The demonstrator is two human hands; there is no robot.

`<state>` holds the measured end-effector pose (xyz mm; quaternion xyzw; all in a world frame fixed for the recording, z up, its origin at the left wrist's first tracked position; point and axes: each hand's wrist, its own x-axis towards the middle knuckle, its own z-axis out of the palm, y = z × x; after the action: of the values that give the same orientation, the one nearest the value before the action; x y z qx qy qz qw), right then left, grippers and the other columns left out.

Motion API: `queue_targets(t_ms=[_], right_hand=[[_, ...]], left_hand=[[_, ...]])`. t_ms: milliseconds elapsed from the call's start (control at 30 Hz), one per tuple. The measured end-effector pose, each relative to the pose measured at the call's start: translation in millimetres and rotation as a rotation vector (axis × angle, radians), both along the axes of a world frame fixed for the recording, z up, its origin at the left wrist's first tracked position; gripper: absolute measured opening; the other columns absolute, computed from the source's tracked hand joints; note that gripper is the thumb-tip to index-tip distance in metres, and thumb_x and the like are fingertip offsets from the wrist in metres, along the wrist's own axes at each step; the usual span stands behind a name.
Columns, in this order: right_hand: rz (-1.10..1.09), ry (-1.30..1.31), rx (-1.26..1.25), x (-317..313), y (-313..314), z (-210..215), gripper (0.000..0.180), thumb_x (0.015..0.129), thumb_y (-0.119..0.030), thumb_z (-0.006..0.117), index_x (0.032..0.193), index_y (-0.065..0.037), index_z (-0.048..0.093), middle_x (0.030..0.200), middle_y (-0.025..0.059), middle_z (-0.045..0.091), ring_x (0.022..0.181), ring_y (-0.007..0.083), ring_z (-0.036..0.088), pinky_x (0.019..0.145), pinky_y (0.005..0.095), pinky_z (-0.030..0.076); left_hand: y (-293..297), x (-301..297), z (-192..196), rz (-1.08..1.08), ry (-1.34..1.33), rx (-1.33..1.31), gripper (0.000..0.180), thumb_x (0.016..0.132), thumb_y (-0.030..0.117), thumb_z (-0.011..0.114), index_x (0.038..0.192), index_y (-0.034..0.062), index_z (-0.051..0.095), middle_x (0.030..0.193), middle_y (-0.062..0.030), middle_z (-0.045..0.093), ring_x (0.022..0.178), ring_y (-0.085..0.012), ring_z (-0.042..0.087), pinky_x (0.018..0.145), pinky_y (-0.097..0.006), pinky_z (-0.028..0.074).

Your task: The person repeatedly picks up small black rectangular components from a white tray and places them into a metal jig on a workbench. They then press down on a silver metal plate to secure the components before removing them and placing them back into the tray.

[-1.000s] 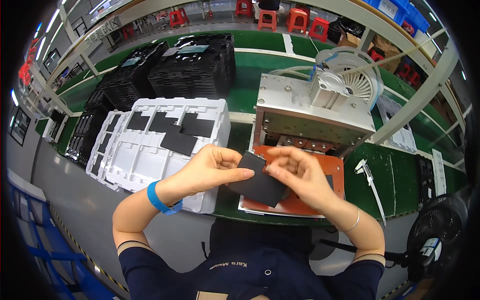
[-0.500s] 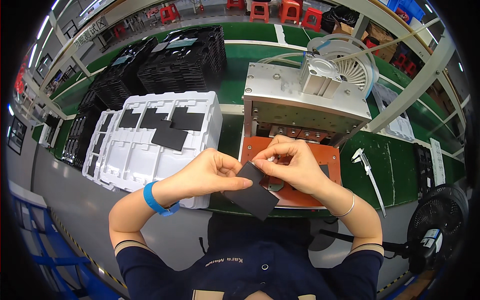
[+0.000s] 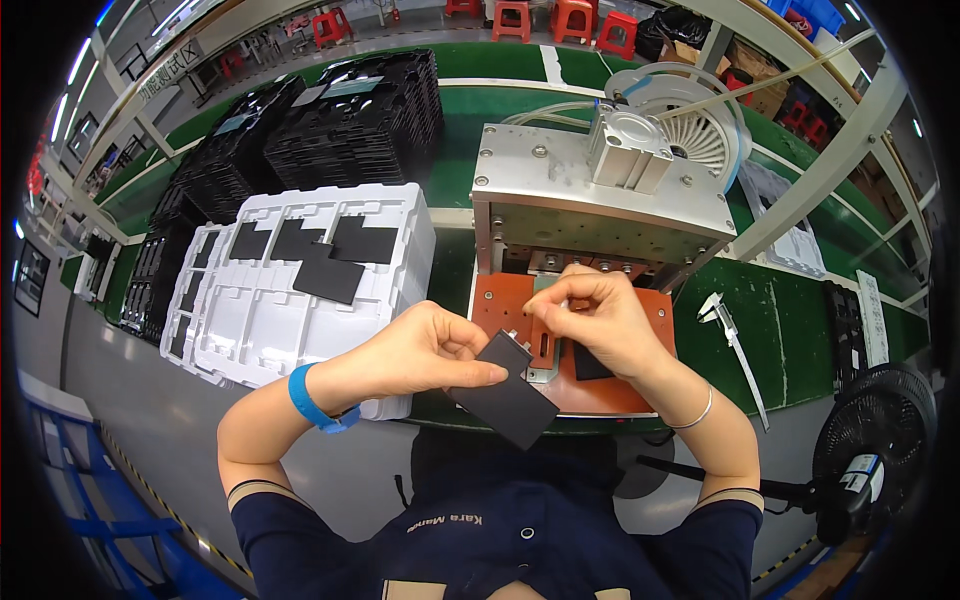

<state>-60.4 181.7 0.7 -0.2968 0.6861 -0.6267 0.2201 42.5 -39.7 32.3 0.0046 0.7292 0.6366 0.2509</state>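
My left hand [image 3: 428, 348] pinches a flat black rectangular piece [image 3: 512, 402] between thumb and fingers, tilted in front of the press. Small metallic tabs show at the piece's upper end. My right hand [image 3: 600, 318] is closed in a pinch just right of those tabs, apart from the piece; whatever its fingertips may hold is too small to make out. Beneath both hands is the orange base plate [image 3: 640, 396] of a metal bench press [image 3: 560, 165]. Another black flat piece [image 3: 592, 364] lies on that plate, partly hidden by my right hand.
A white moulded tray [image 3: 262, 325] at the left carries several similar black pieces [image 3: 330, 279]. Behind it rise stacks of black trays [image 3: 355, 125]. Right of the press are a caliper [image 3: 735, 350] on the green bench top and a black fan [image 3: 870, 460]. A reel [image 3: 690, 120] stands behind the press.
My right hand has drawn away from the tab end of the black piece, up and to the right, uncovering the tabs. My left hand keeps its hold. The view has shifted slightly.
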Motion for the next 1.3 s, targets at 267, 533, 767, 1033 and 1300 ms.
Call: queue_targets(t_ms=[267, 533, 767, 1033, 1300], right_hand=[[-0.562, 0.984, 0.341, -18, 73, -7, 0.007, 0.077, -0.002, 0.073, 0.085, -0.002, 0.073, 0.074, 0.0061, 0.058, 0.058, 0.0164, 0.061, 0.051, 0.0275, 0.049], [-0.552, 1.289, 0.62, -22, 83, -28, 0.012, 0.08, -0.006, 0.071, 0.091, -0.004, 0.071, 0.072, 0.0051, 0.055, 0.066, 0.0216, 0.06, 0.056, 0.0328, 0.048], [-0.574, 1.289, 0.579, -22, 81, -29, 0.009, 0.078, -0.005, 0.074, 0.087, -0.004, 0.071, 0.069, 0.0049, 0.055, 0.063, 0.0216, 0.059, 0.055, 0.0321, 0.047], [-0.472, 0.873, 0.412, -3, 96, -11, 0.009, 0.075, 0.001, 0.071, 0.083, -0.004, 0.072, 0.063, 0.0036, 0.053, 0.056, 0.0144, 0.054, 0.05, 0.0262, 0.041], [-0.353, 0.943, 0.516, -7, 103, -22, 0.024, 0.079, -0.004, 0.067, 0.101, -0.007, 0.076, 0.067, 0.0057, 0.05, 0.06, 0.0199, 0.053, 0.055, 0.0308, 0.043]], left_hand=[[-9, 18, -4, 0.068, 0.002, 0.017, 0.014, 0.087, 0.011, 0.075, 0.085, -0.002, 0.072, 0.065, 0.0042, 0.062, 0.059, 0.0023, 0.049, 0.052, -0.017, 0.036], [-19, 42, 7, 0.12, -0.052, 0.005, 0.013, 0.085, 0.007, 0.076, 0.081, -0.003, 0.07, 0.064, 0.0053, 0.059, 0.059, 0.0026, 0.046, 0.051, -0.017, 0.033], [-41, 79, 25, 0.324, -0.018, -0.089, 0.015, 0.079, 0.004, 0.079, 0.073, -0.0033, 0.067, 0.062, 0.0004, 0.06, 0.057, -0.0023, 0.051, 0.051, -0.018, 0.037], [-146, 169, 1, 0.927, 0.396, -0.107, 0.019, 0.09, 0.01, 0.067, 0.104, -0.0018, 0.066, 0.093, -0.0018, 0.068, 0.082, -0.0062, 0.061, 0.076, -0.02, 0.047], [-221, 204, -30, 1.271, 0.381, -0.107, 0.02, 0.099, 0.019, 0.06, 0.112, 0.0051, 0.063, 0.09, -0.0008, 0.069, 0.066, -0.0038, 0.063, 0.05, -0.018, 0.047]])
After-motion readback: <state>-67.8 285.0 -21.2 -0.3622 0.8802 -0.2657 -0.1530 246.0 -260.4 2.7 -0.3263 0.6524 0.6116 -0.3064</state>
